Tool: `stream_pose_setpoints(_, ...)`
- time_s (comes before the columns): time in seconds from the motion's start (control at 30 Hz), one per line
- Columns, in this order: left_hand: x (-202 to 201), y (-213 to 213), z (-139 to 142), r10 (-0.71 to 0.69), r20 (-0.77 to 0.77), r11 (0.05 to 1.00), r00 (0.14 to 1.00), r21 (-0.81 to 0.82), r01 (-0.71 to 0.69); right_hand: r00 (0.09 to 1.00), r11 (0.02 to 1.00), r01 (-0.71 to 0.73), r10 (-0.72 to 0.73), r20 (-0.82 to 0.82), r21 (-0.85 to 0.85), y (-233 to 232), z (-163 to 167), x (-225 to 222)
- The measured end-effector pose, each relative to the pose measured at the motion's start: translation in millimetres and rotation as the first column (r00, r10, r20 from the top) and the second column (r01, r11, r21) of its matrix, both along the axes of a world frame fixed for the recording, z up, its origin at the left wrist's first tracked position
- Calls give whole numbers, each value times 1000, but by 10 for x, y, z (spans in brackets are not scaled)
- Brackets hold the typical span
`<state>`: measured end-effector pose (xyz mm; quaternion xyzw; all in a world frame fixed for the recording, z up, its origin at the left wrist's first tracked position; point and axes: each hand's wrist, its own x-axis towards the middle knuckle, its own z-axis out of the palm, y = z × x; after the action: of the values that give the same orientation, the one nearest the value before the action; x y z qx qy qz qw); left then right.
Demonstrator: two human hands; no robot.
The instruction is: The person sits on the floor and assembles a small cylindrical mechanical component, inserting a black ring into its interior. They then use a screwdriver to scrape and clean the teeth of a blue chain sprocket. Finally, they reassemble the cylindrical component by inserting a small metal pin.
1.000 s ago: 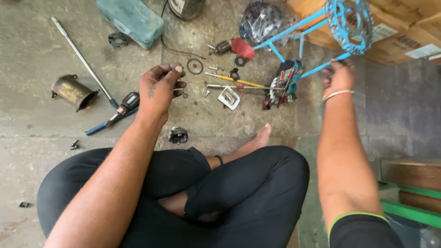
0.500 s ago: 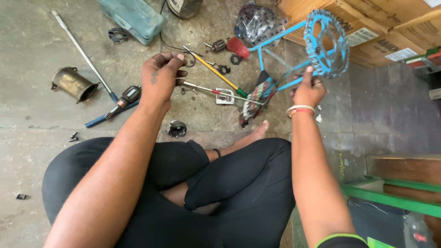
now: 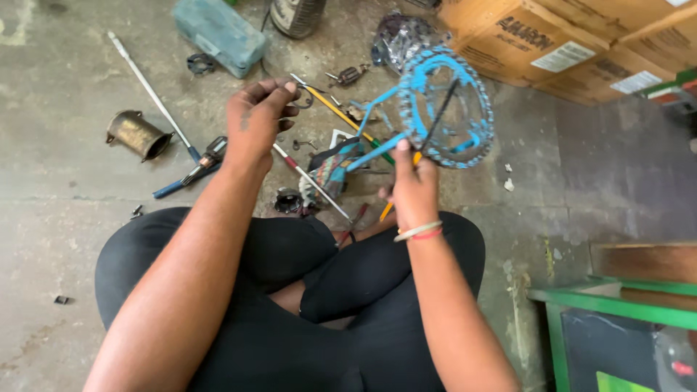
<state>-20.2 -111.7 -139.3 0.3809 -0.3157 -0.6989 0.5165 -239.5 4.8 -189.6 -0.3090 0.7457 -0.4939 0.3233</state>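
Observation:
I sit cross-legged on a concrete floor. My right hand (image 3: 410, 185) grips a blue bicycle chainring and crank (image 3: 443, 109), lifted in front of me, together with a thin yellow-handled tool. My left hand (image 3: 258, 116) is raised over the floor with its fingers pinched on a small dark metal ring or hook (image 3: 301, 101). Below the hands lie a long yellow-handled screwdriver (image 3: 334, 109), a red-handled tool (image 3: 312, 185) and a small round metal part (image 3: 288, 201).
On the floor lie a brass cylinder (image 3: 136, 135), a long metal rod (image 3: 149, 91), blue-handled pliers (image 3: 190, 174), a teal case (image 3: 220, 34) and a dark plastic bag (image 3: 396, 36). Cardboard boxes (image 3: 559, 43) stand at the back right; a green frame (image 3: 617, 308) is at the right.
My right hand has brought the blue chainring down and left, closer to me. My left hand has risen from the floor with the small part. The view has swung right.

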Motion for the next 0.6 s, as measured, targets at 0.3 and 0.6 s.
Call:
stream_pose_setpoints(0.3,-329,367,-77,-111,303,925,947,-317,210,975,983,-173,180,133,-65,1129,540,-67)
stream_pose_setpoints(0.6,-1079,711,218,312,680,508,664,-710,488,986,979,-141,151,64,-148,1684,710,-643)
